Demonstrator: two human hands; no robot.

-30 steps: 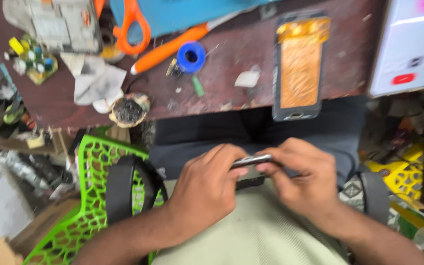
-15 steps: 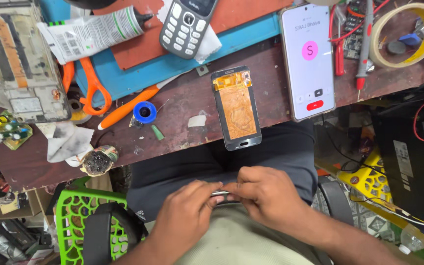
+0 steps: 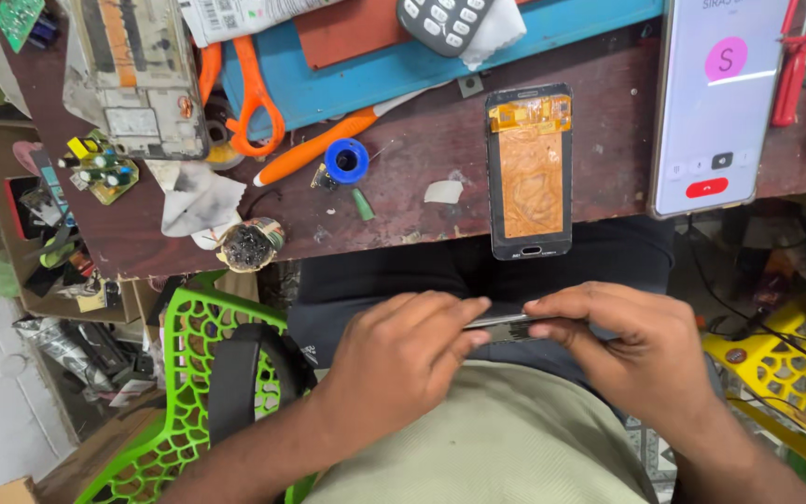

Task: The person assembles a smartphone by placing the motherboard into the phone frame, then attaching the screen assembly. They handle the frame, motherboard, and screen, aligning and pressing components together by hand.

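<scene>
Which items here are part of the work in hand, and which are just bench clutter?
In hand:
left hand
right hand
thin phone part pinched edge-on between both

Lying about:
screen assembly with copper back
lit smartphone
orange scissors
blue solder spool
keypad phone

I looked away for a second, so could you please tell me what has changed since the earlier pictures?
Only the view shifted, so more of the workbench shows. Both the left hand and right hand still pinch the thin phone part over the lap. The screen panel lies where it was.

left hand (image 3: 401, 359) + right hand (image 3: 632, 350) pinch thin phone part (image 3: 504, 326) | over lap, below workbench (image 3: 422, 201)
</scene>
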